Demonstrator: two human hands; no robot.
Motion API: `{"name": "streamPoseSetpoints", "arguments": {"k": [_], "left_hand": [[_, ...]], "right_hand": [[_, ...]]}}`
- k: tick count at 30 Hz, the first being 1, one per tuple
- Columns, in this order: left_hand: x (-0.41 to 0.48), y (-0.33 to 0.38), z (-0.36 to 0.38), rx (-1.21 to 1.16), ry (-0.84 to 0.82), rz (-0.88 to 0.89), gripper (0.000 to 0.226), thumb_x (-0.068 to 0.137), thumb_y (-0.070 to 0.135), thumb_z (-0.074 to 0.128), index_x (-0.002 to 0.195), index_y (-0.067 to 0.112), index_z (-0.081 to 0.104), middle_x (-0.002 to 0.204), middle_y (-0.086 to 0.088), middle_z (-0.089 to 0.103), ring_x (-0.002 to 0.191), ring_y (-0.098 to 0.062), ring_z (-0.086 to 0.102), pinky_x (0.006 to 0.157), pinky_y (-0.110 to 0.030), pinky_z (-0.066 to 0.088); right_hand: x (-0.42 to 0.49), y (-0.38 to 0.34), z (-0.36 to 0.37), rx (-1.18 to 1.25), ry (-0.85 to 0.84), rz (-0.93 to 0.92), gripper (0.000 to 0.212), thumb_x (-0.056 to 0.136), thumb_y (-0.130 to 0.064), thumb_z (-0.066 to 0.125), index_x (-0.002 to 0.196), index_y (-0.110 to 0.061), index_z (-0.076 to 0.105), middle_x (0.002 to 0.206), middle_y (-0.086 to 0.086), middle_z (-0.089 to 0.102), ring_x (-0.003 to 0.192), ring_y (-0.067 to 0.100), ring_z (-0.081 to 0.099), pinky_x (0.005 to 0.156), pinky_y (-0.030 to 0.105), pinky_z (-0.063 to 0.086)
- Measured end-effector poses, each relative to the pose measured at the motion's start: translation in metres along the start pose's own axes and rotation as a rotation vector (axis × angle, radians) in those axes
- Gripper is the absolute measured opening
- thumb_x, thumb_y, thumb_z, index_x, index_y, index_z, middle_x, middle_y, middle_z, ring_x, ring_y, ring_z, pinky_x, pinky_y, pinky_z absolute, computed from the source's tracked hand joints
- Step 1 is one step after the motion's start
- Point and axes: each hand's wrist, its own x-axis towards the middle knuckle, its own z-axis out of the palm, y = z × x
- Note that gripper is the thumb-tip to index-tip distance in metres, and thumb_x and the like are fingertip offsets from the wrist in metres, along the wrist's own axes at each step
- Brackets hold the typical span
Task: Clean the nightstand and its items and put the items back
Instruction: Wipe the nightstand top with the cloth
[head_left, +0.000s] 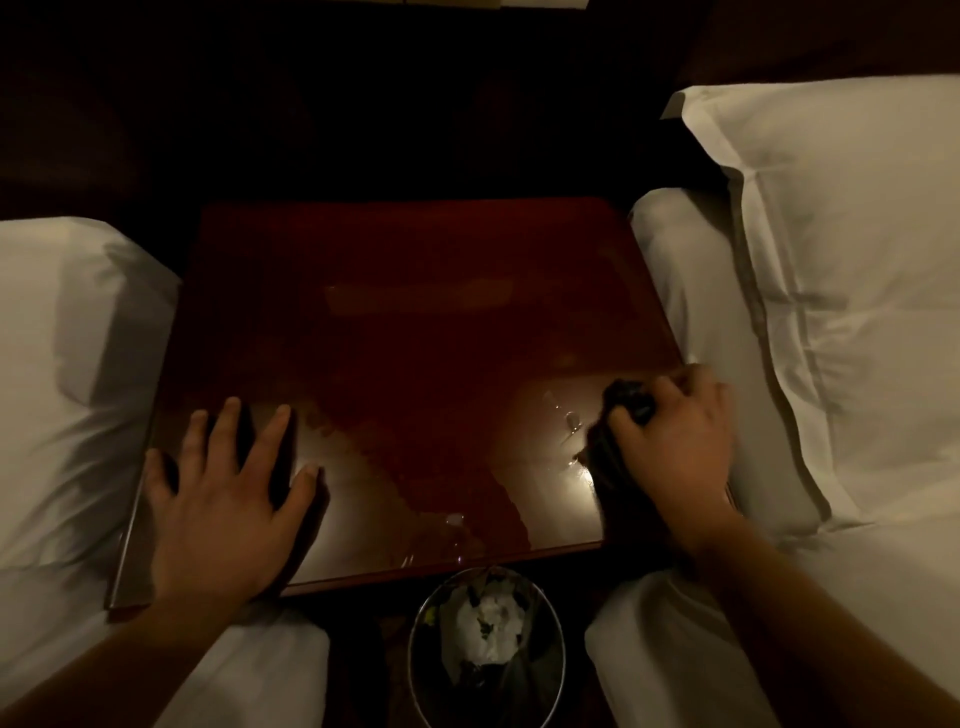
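Bunched in the right hand's (675, 436) closed grip, a soft dark cloth (615, 447) is pressing on the glossy, likely slippery table (415, 338) near its right edge, while the left hand (223, 493) is bracing flat, fingers spread.

Hands (223, 499) on nightstand (415, 322), cloth (618, 441)

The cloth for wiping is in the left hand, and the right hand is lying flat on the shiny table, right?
Not quite: the hands are swapped. In the head view the right hand grips the dark cloth at the near right corner of the nightstand, and the left hand lies flat on it with fingers spread.
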Motion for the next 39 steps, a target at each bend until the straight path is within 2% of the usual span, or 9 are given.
{"name": "streamPoseSetpoints", "arguments": {"k": [6,11,14,16,17,22,27,34,39], "left_hand": [[-0.001,0.0,-0.002,-0.009,0.002,0.004,0.069,0.089,0.066,0.029,0.152,0.037,0.035,0.161,-0.012,0.029,0.151,-0.034,0.018,0.116,-0.064,0.014],[-0.002,0.0,-0.001,0.001,-0.014,0.003,0.068,0.09,0.065,0.029,0.152,0.037,0.035,0.162,-0.011,0.028,0.152,-0.033,0.016,0.117,-0.064,0.013],[-0.003,0.001,-0.002,0.016,-0.011,0.007,0.068,0.09,0.065,0.029,0.152,0.036,0.035,0.162,-0.011,0.029,0.151,-0.034,0.017,0.117,-0.064,0.014],[-0.002,0.001,-0.002,0.011,-0.01,0.007,0.068,0.09,0.065,0.029,0.152,0.036,0.035,0.161,-0.012,0.029,0.151,-0.034,0.017,0.116,-0.064,0.014],[-0.002,0.001,-0.002,0.004,-0.007,0.008,0.068,0.09,0.065,0.03,0.152,0.036,0.035,0.161,-0.012,0.029,0.151,-0.033,0.018,0.116,-0.064,0.014],[-0.002,0.0,-0.002,0.012,-0.017,0.005,0.068,0.09,0.065,0.029,0.152,0.037,0.035,0.162,-0.01,0.028,0.152,-0.032,0.016,0.117,-0.063,0.013],[-0.002,0.001,-0.003,0.012,-0.013,0.013,0.068,0.091,0.064,0.029,0.152,0.035,0.036,0.161,-0.012,0.029,0.151,-0.033,0.017,0.117,-0.064,0.014],[-0.002,0.0,-0.001,0.012,-0.018,0.005,0.067,0.091,0.064,0.027,0.152,0.037,0.034,0.163,-0.01,0.026,0.152,-0.032,0.015,0.118,-0.064,0.012],[-0.002,0.001,-0.003,0.003,-0.017,0.011,0.068,0.091,0.064,0.026,0.152,0.036,0.034,0.163,-0.011,0.026,0.152,-0.033,0.015,0.118,-0.064,0.012]], "right_hand": [[-0.056,-0.019,0.009,0.029,-0.064,-0.339,0.028,0.086,-0.045,0.054,0.096,-0.019,0.058,0.103,0.002,0.054,0.09,0.021,0.046,0.075,0.038,0.042],[0.0,-0.01,0.016,-0.016,0.053,0.006,0.039,0.086,-0.043,0.057,0.107,-0.011,0.063,0.11,0.014,0.053,0.101,0.034,0.045,0.082,0.043,0.038],[-0.031,-0.028,0.016,-0.079,-0.057,-0.307,0.055,0.09,-0.05,0.053,0.134,-0.016,0.05,0.138,0.008,0.043,0.12,0.032,0.039,0.09,0.045,0.037],[-0.033,-0.014,0.015,-0.108,-0.145,-0.54,0.056,0.094,-0.049,0.041,0.142,-0.019,0.041,0.149,0.002,0.037,0.127,0.028,0.036,0.092,0.044,0.038],[-0.02,-0.004,0.015,-0.133,-0.146,-0.559,0.055,0.095,-0.048,0.037,0.142,-0.02,0.04,0.149,0.002,0.038,0.125,0.029,0.037,0.091,0.043,0.039],[0.017,-0.015,0.025,-0.03,0.012,-0.159,0.053,0.091,-0.041,0.036,0.13,-0.01,0.055,0.136,0.015,0.049,0.111,0.042,0.045,0.086,0.048,0.041],[-0.05,-0.044,0.022,0.025,-0.128,-0.601,0.044,0.096,-0.035,0.045,0.136,-0.019,0.049,0.141,0.002,0.045,0.115,0.025,0.041,0.088,0.04,0.038],[0.012,-0.058,0.041,0.059,-0.024,-0.205,0.045,0.095,-0.03,0.047,0.135,-0.009,0.049,0.14,0.013,0.045,0.121,0.036,0.037,0.095,0.049,0.035],[-0.033,-0.055,0.031,0.016,-0.141,-0.714,0.049,0.095,-0.037,0.041,0.138,-0.015,0.047,0.146,0.006,0.045,0.125,0.028,0.041,0.098,0.043,0.034]]}}
